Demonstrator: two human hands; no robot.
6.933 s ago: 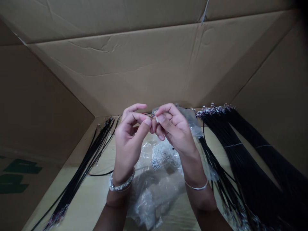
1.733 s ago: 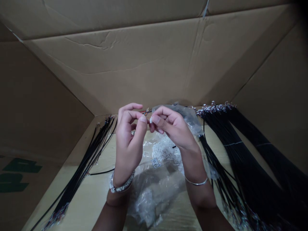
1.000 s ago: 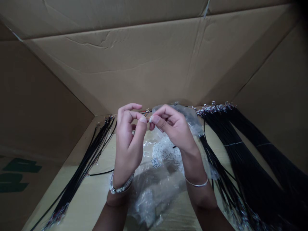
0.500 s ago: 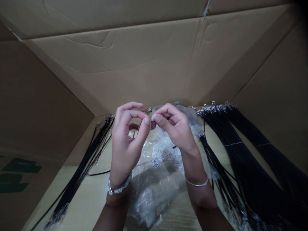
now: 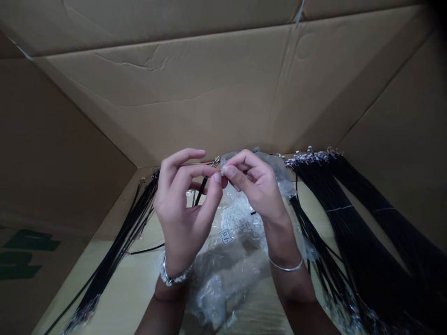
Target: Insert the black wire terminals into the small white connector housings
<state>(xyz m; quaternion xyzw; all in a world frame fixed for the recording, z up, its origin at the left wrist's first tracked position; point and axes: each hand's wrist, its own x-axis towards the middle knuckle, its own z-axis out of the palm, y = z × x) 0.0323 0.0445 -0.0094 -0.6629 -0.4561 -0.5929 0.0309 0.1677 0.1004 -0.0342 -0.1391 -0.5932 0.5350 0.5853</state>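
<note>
My left hand (image 5: pixel 186 200) pinches a thin wire between thumb and forefinger, its other fingers loosely curled. The wire belongs to a black cable (image 5: pixel 200 191) that passes behind the left fingers, with more thin coloured wires (image 5: pixel 215 162) fanning out at its end. Between thumb and forefinger of my right hand (image 5: pixel 252 181) is a small white connector housing (image 5: pixel 223 170). Both pinches meet over the table, the wire's tip at the housing; how deep it sits inside is too small to tell. Beneath them lies a clear plastic bag (image 5: pixel 226 260) with many white housings (image 5: pixel 240 221).
Black cables lie in a bundle (image 5: pixel 120 237) on the left. Thicker cable bundles (image 5: pixel 349 223) with white connectors at their far ends lie on the right. Cardboard walls (image 5: pixel 209 102) enclose the back and sides of the wooden table (image 5: pixel 125 288). A handwritten label (image 5: pixel 226 237) is on the bag.
My left hand has turned slightly and its pinch has moved right, closer to the housing. More of the black cable shows behind its fingers. My right hand has hardly moved.
</note>
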